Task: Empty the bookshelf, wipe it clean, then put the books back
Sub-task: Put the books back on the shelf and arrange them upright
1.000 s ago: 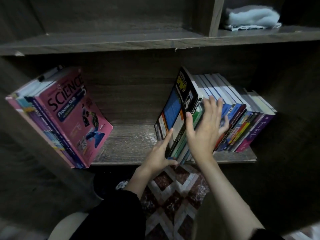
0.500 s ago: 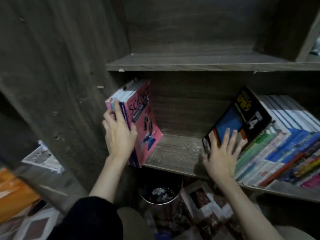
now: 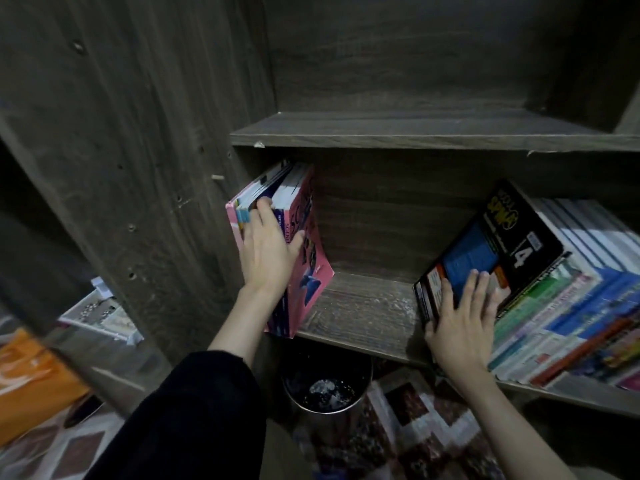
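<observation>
Since half a second ago our left hand (image 3: 268, 258) has slid from the spines round onto the pink cover, and the bunch it holds stands straighter. Our right hand (image 3: 460, 327) has kept its place.

Both hands reach into the dark wood-grain bookshelf (image 3: 381, 133), whose lower shelf board (image 3: 363, 306) lies bare and streaked between them. Beyond the right hand runs the long slanting row of paperback workbooks (image 3: 561, 306), fronted by a glossy black-and-blue book (image 3: 512, 244). That hand lies flat on the black cover, fingers straight and spread, pressing but gripping nothing. Under the left hand is the small bunch of thin books with a pink science cover (image 3: 311, 271). Its fingers hook over the upper spines and the thumb lies across the pink front, so the bunch is clamped between them. Below and between the wrists stands a round dark waste bin (image 3: 332, 422).

We judge this to be book handling rather than wiping. The streaked board suggests the books are going back, though a lift-out would look much the same. Next, the pink bunch wants a firm two-sided squeeze so no inner book slips, while the right palm props its row.

The pink bunch rests on its bottom edge, long axis nearly upright, top tipped left of the hand, spines facing us. The row slants up and right from the right hand.
</observation>
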A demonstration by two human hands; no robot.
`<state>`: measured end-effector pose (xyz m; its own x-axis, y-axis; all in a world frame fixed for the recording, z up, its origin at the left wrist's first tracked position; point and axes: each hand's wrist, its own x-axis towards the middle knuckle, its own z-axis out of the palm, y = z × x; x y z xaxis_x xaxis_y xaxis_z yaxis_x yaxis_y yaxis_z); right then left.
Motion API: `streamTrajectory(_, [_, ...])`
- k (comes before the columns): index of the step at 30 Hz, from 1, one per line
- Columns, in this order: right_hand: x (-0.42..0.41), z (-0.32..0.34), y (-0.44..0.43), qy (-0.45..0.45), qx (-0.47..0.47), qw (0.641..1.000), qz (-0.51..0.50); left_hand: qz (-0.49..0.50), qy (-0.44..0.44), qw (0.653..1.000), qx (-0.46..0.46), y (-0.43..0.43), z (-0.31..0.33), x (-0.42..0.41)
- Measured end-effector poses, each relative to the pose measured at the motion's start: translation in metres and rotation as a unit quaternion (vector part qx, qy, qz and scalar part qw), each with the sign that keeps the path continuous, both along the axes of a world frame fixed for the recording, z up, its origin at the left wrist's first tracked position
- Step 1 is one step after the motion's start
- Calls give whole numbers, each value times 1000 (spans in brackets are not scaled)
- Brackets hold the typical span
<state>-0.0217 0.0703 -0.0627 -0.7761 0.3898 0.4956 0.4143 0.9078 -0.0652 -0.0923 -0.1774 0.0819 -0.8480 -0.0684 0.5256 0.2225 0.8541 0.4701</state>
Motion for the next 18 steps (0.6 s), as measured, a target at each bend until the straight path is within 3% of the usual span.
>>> streamTrajectory(2, [2,2,0,24,3,1000,18,-41,-31,998,40,8,3,-7])
streamTrajectory(5, [11,11,4,77,37,994,69,-65,-44,997,14,18,8,-13])
streamTrajectory(13, [39,40,44,140,127,981,34,-187,36,981,33,78,-11,13])
streamTrajectory(18, [46,33,60,206,78,975,31,-277,35,960,-12,142,-18,38])
